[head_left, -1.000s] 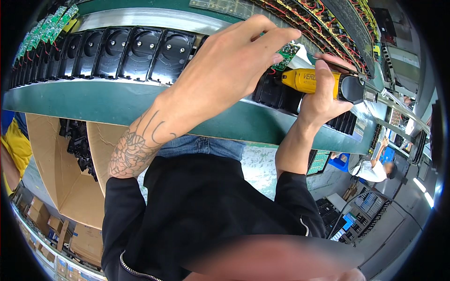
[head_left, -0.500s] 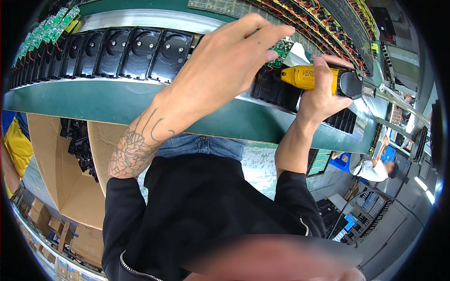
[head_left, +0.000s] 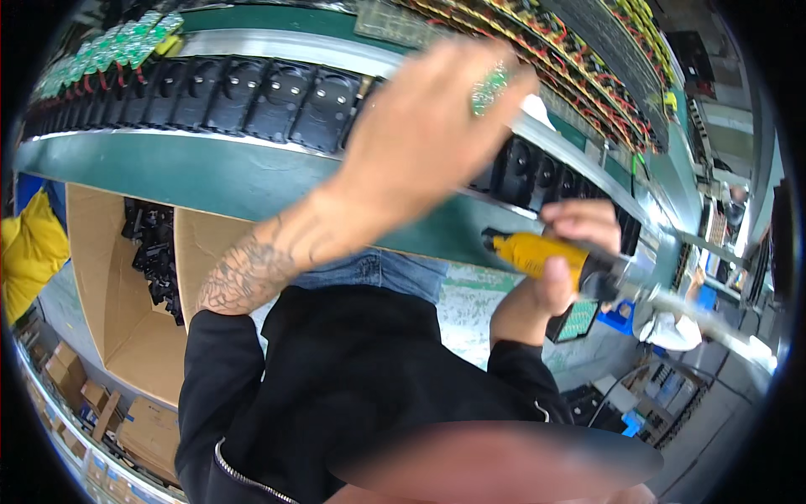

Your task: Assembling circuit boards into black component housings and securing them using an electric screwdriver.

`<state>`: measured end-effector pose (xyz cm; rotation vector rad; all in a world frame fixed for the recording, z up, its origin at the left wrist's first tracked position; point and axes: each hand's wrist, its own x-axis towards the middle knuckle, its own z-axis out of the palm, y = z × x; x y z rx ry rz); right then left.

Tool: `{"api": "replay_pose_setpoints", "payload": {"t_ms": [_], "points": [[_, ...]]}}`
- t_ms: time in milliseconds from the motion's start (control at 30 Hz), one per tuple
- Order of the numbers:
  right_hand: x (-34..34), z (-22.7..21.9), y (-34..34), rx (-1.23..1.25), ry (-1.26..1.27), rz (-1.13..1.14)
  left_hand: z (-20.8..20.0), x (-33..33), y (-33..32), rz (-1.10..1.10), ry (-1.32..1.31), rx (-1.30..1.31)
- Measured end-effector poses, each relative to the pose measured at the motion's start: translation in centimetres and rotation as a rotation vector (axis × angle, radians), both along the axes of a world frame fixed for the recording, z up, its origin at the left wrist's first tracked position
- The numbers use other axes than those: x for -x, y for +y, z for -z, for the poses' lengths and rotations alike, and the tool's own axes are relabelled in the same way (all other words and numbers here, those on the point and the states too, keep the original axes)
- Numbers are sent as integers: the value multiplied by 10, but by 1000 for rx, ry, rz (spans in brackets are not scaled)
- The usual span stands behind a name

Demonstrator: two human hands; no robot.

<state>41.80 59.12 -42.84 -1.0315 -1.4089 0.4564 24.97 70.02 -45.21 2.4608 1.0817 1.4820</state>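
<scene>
My left hand (head_left: 437,126), smeared by motion, is above the row of black plastic housings (head_left: 321,105). A small green circuit board (head_left: 490,88) shows between its thumb and fingers. My right hand (head_left: 558,277) is wrapped round a yellow air tool (head_left: 537,254) with a dark tip, which points left over the green bench edge. A metal fitting and a pale hose (head_left: 697,312) trail from the tool's back end. More green boards (head_left: 117,50) on red wires stand upright behind the housings at the far left.
Long racks of boards with red and yellow wiring (head_left: 537,59) line the bench's far side. At lower left stands an open cardboard box (head_left: 109,286) with black plastic parts (head_left: 155,252) inside. A person in white (head_left: 672,332) is in the right background.
My right hand has brought the air tool down and toward me, away from the board. The left hand has lifted slightly, with the green board now between thumb and fingers. The whole view has shifted a little.
</scene>
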Motion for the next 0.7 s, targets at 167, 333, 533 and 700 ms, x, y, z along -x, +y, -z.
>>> {"api": "replay_pose_setpoints", "payload": {"t_ms": [167, 333, 533, 700], "points": [[-5, 9, -32, 35, -127, 4, 6, 8, -60, 177, 418, 15], [-16, 14, -30, 39, -223, -35, 9, 29, -61, 144, 400, 45], [-13, 7, -19, -75, -18, -117, -38, 83, -64, 384, -294, 152], [-56, -6, -19, -24, 286, -36, -82, 79, -87, 648, -1062, -77]]}}
